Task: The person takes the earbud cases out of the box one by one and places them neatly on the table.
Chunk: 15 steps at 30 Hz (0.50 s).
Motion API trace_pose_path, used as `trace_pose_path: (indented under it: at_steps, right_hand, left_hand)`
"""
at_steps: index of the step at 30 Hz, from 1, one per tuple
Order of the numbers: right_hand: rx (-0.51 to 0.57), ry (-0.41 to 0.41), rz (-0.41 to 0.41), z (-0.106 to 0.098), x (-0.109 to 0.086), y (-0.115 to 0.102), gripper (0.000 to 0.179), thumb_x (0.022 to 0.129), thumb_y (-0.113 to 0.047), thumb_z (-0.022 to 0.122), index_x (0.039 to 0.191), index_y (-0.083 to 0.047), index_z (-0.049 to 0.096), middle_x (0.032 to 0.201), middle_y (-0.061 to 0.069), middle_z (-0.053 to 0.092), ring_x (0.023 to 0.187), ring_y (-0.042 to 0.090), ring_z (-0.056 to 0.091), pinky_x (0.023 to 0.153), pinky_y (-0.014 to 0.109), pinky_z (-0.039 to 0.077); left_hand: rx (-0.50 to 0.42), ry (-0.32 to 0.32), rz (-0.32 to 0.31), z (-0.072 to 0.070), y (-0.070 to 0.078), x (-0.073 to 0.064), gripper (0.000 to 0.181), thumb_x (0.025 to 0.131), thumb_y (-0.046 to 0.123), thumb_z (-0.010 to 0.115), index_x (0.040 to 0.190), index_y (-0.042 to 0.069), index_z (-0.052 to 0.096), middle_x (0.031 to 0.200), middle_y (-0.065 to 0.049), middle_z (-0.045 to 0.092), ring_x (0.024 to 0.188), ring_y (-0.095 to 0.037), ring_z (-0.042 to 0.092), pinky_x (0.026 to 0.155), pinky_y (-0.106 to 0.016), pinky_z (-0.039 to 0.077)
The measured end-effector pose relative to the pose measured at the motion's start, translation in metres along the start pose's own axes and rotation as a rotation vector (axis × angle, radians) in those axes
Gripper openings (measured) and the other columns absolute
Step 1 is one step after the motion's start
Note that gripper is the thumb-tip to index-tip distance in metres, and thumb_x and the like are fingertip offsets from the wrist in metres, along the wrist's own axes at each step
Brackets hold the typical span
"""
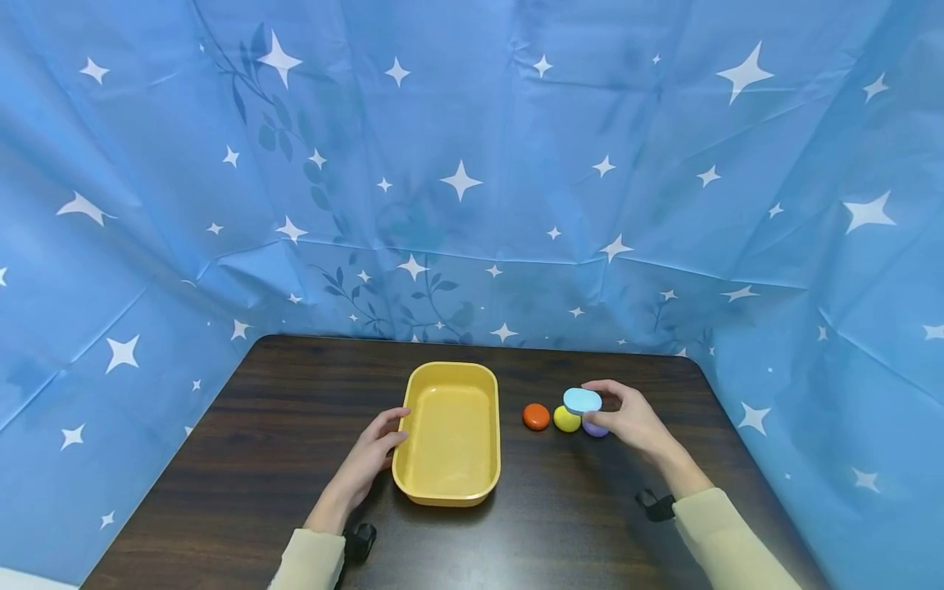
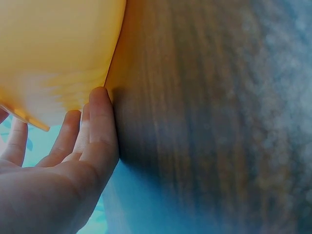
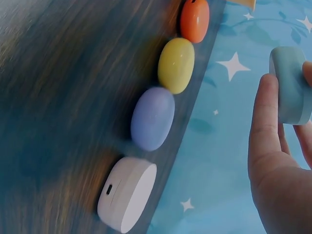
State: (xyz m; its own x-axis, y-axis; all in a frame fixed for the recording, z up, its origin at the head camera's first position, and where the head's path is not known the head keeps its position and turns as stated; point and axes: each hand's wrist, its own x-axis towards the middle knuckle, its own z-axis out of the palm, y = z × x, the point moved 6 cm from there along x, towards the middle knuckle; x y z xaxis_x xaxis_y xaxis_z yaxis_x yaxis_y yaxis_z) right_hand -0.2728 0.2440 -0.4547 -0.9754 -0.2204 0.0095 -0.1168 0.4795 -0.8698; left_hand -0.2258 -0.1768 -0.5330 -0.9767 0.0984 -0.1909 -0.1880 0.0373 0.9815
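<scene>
My right hand [image 1: 623,416] pinches a light blue oval case [image 1: 582,400] between thumb and fingers, raised above the table. In the head view it overlaps a yellow rounded case [image 1: 567,419] and a purple one [image 1: 596,428]. In the right wrist view, the orange case [image 3: 195,20], the yellow, the purple and a white case [image 3: 127,195] with a small dark slot stand in a row. On the left side of a yellow tray [image 1: 447,501], my left hand [image 1: 369,453] rests with fairly straight fingers, fingertips at its rim and outer wall.
The tray stands near the middle of the dark wooden table [image 1: 243,459], left of the coloured cases. Behind the table and along its sides hangs a blue cloth [image 1: 509,205] with white stars. A black strap [image 1: 655,505] sits at my right wrist.
</scene>
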Motion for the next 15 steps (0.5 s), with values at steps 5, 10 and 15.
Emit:
trace_pose_path:
  at_steps: [5, 10, 15]
  right_hand:
    - [-0.014, 0.002, 0.003, -0.006, -0.001, 0.006, 0.051, 0.089, -0.013, 0.076, 0.136, -0.003, 0.059, 0.134, 0.019, 0.059, 0.108, 0.031, 0.059, 0.083, 0.035, 0.051]
    - [0.013, -0.012, 0.023, -0.012, -0.005, 0.014, 0.053, 0.091, -0.014, 0.075, 0.139, -0.001, 0.056, 0.137, 0.021, 0.056, 0.108, 0.033, 0.059, 0.078, 0.032, 0.052]
    - [0.032, -0.011, 0.033, -0.019, -0.010, 0.020, 0.053, 0.092, -0.013, 0.073, 0.139, 0.001, 0.054, 0.137, 0.023, 0.055, 0.115, 0.034, 0.058, 0.080, 0.028, 0.054]
  left_hand:
    - [-0.001, 0.004, -0.001, -0.001, -0.001, 0.001, 0.044, 0.104, 0.018, 0.055, 0.147, 0.012, 0.049, 0.140, -0.018, 0.051, 0.117, -0.029, 0.060, 0.095, -0.049, 0.052]
    - [0.002, 0.008, -0.007, -0.001, -0.002, 0.002, 0.044, 0.103, 0.019, 0.055, 0.146, 0.014, 0.049, 0.139, -0.017, 0.052, 0.116, -0.028, 0.060, 0.096, -0.049, 0.051]
    - [0.003, 0.011, -0.013, -0.002, -0.003, 0.002, 0.043, 0.103, 0.019, 0.055, 0.145, 0.014, 0.050, 0.139, -0.017, 0.052, 0.115, -0.027, 0.060, 0.096, -0.049, 0.051]
